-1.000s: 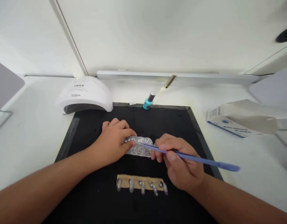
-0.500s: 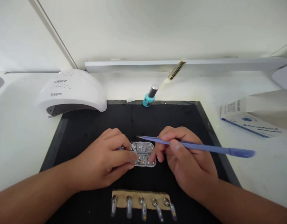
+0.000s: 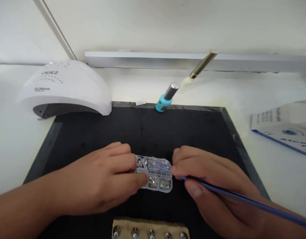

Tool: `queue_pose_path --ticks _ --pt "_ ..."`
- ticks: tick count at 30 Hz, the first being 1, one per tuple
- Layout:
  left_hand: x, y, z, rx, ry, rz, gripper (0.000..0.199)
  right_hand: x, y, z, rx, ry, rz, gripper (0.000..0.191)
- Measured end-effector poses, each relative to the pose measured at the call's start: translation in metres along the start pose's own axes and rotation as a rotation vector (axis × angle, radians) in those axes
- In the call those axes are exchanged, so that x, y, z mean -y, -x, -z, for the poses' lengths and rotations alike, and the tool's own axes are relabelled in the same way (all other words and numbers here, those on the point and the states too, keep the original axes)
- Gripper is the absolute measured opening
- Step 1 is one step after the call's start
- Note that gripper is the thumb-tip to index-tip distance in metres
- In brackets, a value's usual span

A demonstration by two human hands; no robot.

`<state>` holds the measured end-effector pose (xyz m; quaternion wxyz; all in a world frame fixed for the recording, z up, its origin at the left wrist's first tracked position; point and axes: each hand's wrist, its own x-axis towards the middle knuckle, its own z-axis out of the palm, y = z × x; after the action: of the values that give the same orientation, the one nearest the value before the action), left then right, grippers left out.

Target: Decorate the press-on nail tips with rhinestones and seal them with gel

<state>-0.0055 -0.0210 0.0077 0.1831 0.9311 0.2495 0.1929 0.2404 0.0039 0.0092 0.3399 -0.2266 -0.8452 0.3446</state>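
Observation:
My left hand (image 3: 110, 179) grips the left part of a clear compartment case (image 3: 168, 190), thumb on top, fingers along the far side. Small rhinestones (image 3: 153, 182) fill its visible compartments; the left end lies hidden under my hand. In my right hand (image 3: 212, 179) is a pair of blue-purple tweezers (image 3: 232, 195), held between thumb and fingers. Their two slim tips point left over the upper right compartments. I cannot tell whether they touch a stone. Closer to me, a tan strip (image 3: 143, 224) carries several round metal holders, cut off by the bottom edge.
A white nail lamp (image 3: 70, 88) stands at the back left. Behind the black mat (image 3: 118, 129) are a turquoise polish bottle (image 3: 163, 103) and a gold-capped bottle (image 3: 202, 66). A white and blue box (image 3: 284, 127) lies at the right.
The tweezers have swung down, their tips now over the case's upper right compartments. My right fingers have drawn back from the case's right end. The view has shifted, cutting off the nail tips.

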Motion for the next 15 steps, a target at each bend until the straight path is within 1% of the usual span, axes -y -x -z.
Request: queue_pose_path --ticks 3,5,9,13,15 --pt "-0.0016 -0.0027 0.0004 -0.006 0.001 -0.007 0.015 -0.0040 -0.0006 -0.0007 0.031 0.065 0.104 0.022" --pt "-0.0024 -0.0047 0.0013 0.005 0.014 -0.008 0.014 -0.0065 -0.0007 -0.0010 0.046 0.082 0.143 0.020" --pt "-0.0032 -0.0067 0.0035 0.018 0.035 0.007 0.016 -0.0069 -0.0015 -0.0003 0.081 0.110 0.121 0.017" --pt "-0.0026 -0.0073 0.0054 0.053 0.059 0.023 0.019 -0.0048 -0.0043 -0.0001 0.130 0.093 0.116 0.021" --pt "-0.0025 -0.0077 0.0061 0.054 0.061 0.025 0.020 -0.0040 -0.0055 -0.0006 0.129 0.081 0.102 0.023"
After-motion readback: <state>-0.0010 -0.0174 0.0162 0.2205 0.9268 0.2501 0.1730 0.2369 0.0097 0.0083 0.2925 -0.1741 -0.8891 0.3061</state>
